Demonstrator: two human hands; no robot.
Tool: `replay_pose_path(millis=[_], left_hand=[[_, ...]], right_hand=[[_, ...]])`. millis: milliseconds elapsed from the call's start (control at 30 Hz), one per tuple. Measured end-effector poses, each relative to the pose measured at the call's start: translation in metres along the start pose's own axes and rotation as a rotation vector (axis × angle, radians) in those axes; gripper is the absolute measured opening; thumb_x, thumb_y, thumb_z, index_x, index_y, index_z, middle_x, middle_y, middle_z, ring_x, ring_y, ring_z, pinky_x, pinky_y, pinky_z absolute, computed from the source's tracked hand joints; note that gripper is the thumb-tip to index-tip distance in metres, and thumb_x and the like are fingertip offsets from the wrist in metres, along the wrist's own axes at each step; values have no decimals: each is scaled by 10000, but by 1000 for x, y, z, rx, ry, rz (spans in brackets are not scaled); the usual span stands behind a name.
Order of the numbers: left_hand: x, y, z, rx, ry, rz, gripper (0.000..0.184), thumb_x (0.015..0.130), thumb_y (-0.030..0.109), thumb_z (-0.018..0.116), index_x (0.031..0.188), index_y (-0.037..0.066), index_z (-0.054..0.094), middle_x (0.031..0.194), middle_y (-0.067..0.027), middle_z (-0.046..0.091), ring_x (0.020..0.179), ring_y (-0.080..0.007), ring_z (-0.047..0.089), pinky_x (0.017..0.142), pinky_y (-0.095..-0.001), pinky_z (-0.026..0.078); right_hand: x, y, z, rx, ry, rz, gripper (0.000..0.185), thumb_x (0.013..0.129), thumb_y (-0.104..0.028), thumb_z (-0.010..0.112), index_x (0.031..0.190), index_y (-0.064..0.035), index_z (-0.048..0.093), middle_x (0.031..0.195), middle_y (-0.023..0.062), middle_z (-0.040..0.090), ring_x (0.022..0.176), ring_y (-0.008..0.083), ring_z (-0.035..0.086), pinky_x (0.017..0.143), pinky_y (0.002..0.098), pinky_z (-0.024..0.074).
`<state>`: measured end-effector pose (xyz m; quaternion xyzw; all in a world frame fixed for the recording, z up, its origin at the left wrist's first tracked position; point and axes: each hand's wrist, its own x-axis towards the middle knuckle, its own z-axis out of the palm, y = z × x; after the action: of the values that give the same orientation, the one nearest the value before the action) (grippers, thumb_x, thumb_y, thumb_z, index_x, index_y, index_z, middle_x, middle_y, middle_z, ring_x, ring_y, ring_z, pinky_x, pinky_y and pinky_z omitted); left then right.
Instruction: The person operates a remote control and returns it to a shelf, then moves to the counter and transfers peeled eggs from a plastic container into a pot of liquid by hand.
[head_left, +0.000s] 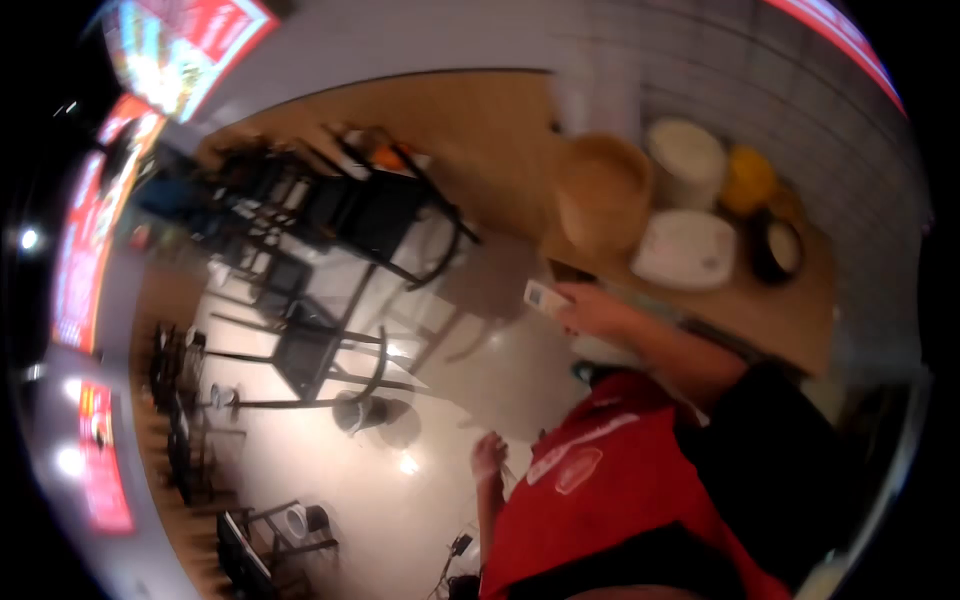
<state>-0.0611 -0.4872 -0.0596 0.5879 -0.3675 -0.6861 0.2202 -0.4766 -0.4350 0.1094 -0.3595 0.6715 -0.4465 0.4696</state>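
Lit red signs (pixel 88 255) glow along the left side, their writing too blurred to read. The person's red apron (pixel 590 490) bears a line of white lettering and a round emblem, both illegible.

The right arm, in a black sleeve (pixel 775 455), reaches forward along the near edge of a wooden bench (pixel 805 325). The right hand (pixel 592 308) is closed around a small white block (pixel 541 297), which sticks out past the fingers and has a grey patch on its face. Hand and block are just beside the bench's near left corner. The left hand (pixel 488 455) hangs low beside the apron, seen against the pale floor (pixel 440 520); its fingers look curled, but blur makes it impossible to tell whether they hold anything.

On the bench, a round wooden tub (pixel 600 195) stands at the left end; its contents cannot be made out. A white tub (pixel 686 160) stands by the back edge, next to a yellow thing (pixel 750 180). A white tray (pixel 686 250) lies toward the near edge, and a dark pot (pixel 778 248) with a pale, round top stands nearer the right end. Beyond the hands are black chairs (pixel 305 362) and a small bucket (pixel 358 412) on the floor.
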Motion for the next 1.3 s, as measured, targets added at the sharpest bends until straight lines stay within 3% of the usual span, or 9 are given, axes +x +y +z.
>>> replay_pose_path(millis=[167,300,467,567,733,833,1033,1133,1300], left_hand=[[7,47,40,172,-69,-35,407,955,261,703,1244,-16,630,1049,-105,686,854,-199,671,706,-288,533],[12,49,64,225,-149,-59,412,953,268,708,1232,-26,631,1036,-101,683,854,-187,664,699,-280,523],[-3,37,80,237,-203,-86,362,957,234,708,1211,-17,651,1017,-96,690,836,-170,662,666,-260,508],[-7,33,82,250,-227,-70,347,953,224,713,1208,-6,666,1011,-96,697,838,-167,666,669,-258,509],[-8,16,63,208,-190,-62,353,955,214,700,1220,-17,662,1004,-91,701,820,-161,666,668,-257,512],[-17,7,44,165,-104,-62,357,958,222,693,1222,-16,659,1004,-91,702,819,-162,667,668,-257,513],[-26,-31,9,67,-13,-131,350,949,210,700,1230,6,655,1006,-97,707,815,-162,669,658,-259,520],[-34,-46,2,35,4,-114,341,942,198,709,1224,12,658,1004,-100,710,801,-158,670,646,-258,522],[-39,-72,-7,-130,25,-123,333,933,188,717,1211,12,664,952,-86,703,750,-138,651,611,-244,510]], right_hand=[[-74,41,-45,-74,310,250,410,878,-166,667,1273,-60,645,933,170,724,760,232,707,702,365,567],[-116,106,-73,-288,425,226,406,837,-188,670,1222,-56,666,990,242,713,908,401,692,820,443,537],[-135,135,-70,-361,528,62,319,868,-115,640,1170,-28,692,858,194,719,607,257,700,629,378,571],[-118,122,-58,-415,607,88,299,890,-79,621,1171,-4,690,865,169,724,666,261,716,662,413,577],[-92,142,-33,-903,926,-147,232,843,-118,680,1064,-75,738,931,112,704,973,321,651,898,480,486],[-95,134,-18,-1131,1016,-88,203,830,-142,693,1022,-102,744,987,91,689,1000,291,624,936,485,443],[-95,130,-17,-1090,645,-2,274,873,-300,679,1064,-113,742,1095,95,639,1096,293,589,973,564,398],[-103,131,-10,-1232,663,-65,337,886,-368,673,1106,-119,728,1076,108,628,1127,308,577,977,577,393],[-109,131,-10,-1225,612,-62,309,874,-308,691,1123,-128,718,1091,102,615,1140,310,574,995,567,382]])
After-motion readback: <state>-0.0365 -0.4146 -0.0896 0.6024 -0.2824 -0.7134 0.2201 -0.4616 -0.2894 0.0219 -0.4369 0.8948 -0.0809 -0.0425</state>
